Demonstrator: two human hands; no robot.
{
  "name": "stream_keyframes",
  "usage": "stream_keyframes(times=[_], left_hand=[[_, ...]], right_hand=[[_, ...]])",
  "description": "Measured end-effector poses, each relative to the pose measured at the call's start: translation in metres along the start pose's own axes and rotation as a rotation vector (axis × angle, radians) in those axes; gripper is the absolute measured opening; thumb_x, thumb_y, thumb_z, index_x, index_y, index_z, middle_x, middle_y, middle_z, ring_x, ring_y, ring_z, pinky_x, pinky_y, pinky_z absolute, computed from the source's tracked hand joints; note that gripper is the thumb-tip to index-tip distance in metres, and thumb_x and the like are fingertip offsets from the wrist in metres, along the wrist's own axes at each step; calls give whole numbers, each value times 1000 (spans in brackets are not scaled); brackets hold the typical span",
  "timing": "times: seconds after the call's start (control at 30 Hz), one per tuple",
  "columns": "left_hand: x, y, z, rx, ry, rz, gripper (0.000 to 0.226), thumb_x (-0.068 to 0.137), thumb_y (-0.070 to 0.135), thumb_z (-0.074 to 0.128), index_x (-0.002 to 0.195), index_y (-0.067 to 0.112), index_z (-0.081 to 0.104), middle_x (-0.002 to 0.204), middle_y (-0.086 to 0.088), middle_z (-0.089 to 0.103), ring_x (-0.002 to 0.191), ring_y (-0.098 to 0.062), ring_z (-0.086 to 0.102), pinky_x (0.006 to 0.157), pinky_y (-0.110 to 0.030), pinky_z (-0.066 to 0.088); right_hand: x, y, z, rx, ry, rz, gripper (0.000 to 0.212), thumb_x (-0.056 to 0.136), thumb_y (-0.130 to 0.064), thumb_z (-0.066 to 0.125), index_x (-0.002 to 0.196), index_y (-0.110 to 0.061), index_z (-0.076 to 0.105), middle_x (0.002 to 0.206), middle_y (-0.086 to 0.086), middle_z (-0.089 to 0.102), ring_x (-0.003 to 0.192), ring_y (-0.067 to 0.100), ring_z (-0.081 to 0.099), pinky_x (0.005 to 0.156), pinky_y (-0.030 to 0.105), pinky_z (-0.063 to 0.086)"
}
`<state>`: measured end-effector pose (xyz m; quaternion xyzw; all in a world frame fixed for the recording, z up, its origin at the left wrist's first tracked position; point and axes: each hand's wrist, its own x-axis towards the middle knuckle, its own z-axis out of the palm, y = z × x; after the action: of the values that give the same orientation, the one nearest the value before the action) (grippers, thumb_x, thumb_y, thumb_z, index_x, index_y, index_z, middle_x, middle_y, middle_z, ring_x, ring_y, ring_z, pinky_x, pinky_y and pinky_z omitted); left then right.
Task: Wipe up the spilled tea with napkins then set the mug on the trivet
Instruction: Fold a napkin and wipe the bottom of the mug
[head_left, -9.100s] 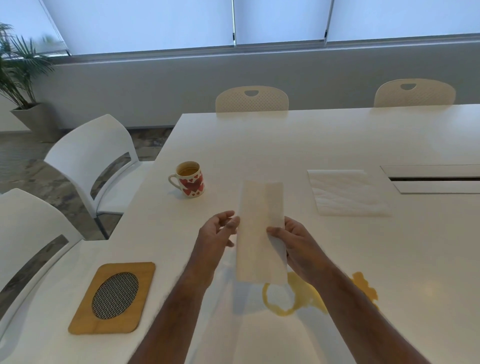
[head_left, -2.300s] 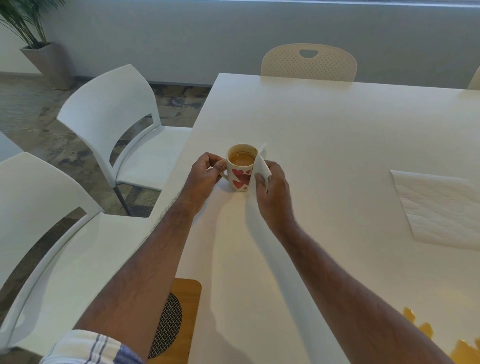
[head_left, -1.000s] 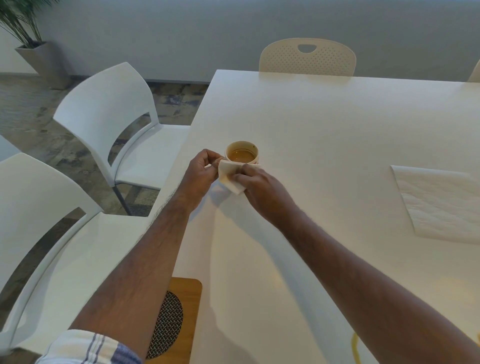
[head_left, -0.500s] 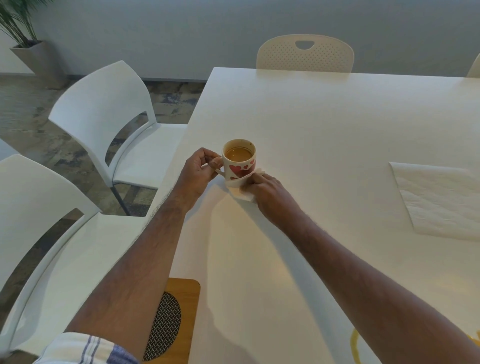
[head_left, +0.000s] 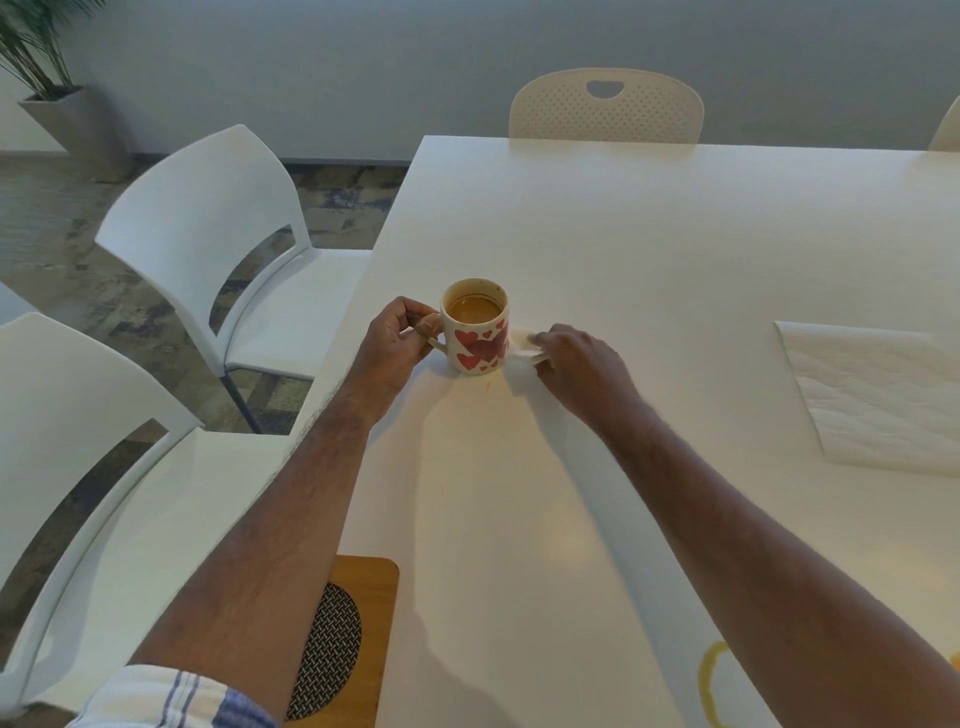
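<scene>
I see white table (head_left: 675, 249) filling my view. Two white chairs (head_left: 208, 228) left of table, over mottled grey-brown floor (head_left: 62, 244). Perforated cream chair (head_left: 605, 106) at table's far edge, against grey wall (head_left: 363, 62). Potted plant (head_left: 47, 78) far left of table. Light soft, diffuse.
</scene>
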<state>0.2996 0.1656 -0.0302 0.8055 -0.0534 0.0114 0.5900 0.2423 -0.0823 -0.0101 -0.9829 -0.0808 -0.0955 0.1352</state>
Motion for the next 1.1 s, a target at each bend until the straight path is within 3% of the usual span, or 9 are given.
stream_keyframes(times=[0.1,0.27,0.4,0.67,0.77,0.87,0.93,1.0,1.1], left_hand=[[-1,0,0,-2,-2,-5,11,107,31,60,112,22,64,109,4,71,108,-21,69,89,-31,64],[0,0,0,-7,1,-11,9,106,31,61,111,23,64,108,4,71,107,-22,69,88,-30,64],[0,0,1,-5,12,-10,10,107,31,60,111,23,64,108,3,72,106,-21,70,86,-28,64],[-1,0,3,-9,2,-40,17,109,29,55,120,18,62,112,-1,70,109,-23,69,89,-26,62],[-1,0,5,-32,-27,-82,22,111,31,49,121,14,59,116,-7,67,115,-27,65,98,-35,61],[-2,-3,7,-41,-72,-131,31,112,40,43,116,13,59,117,-15,66,120,-36,62,105,-49,56],[-4,-5,8,-97,-102,-154,33,111,44,43,111,16,61,118,-14,67,122,-34,62,107,-50,55],[-4,-7,8,-197,-116,-152,29,112,43,44,106,22,62,115,-4,70,121,-21,65,108,-42,56],[-4,-10,11,-262,-109,-137,26,111,42,45,103,26,63,110,7,73,117,-9,68,104,-36,57]], right_hand=[[2,-6,8,-41,-83,-72,30,99,-8,52,119,-11,75,103,11,65,96,30,65,81,40,54],[-5,-22,20,-52,-82,-74,31,101,-10,48,115,-11,75,102,8,63,90,25,61,79,37,44],[-11,-38,22,-38,-84,-66,24,99,-14,52,106,-9,74,102,7,66,87,25,61,83,39,46],[-26,-65,27,128,-214,-123,22,100,-17,55,112,-13,73,107,1,69,92,20,60,91,38,44],[-25,-61,15,494,-351,5,17,97,-17,57,89,-9,70,86,1,66,75,17,59,71,34,48],[-24,-43,-2,816,-283,180,21,94,-18,62,82,-4,73,72,9,69,59,12,60,56,30,47],[-22,-30,-11,912,-227,308,17,93,-25,66,89,-13,77,80,6,76,65,12,70,59,30,55],[-21,-17,-13,1004,-164,420,14,94,-27,68,94,-16,77,87,4,78,78,19,75,67,36,61],[-20,0,-11,1096,-54,529,16,95,-28,69,97,-16,78,89,3,79,82,21,75,70,37,60]])
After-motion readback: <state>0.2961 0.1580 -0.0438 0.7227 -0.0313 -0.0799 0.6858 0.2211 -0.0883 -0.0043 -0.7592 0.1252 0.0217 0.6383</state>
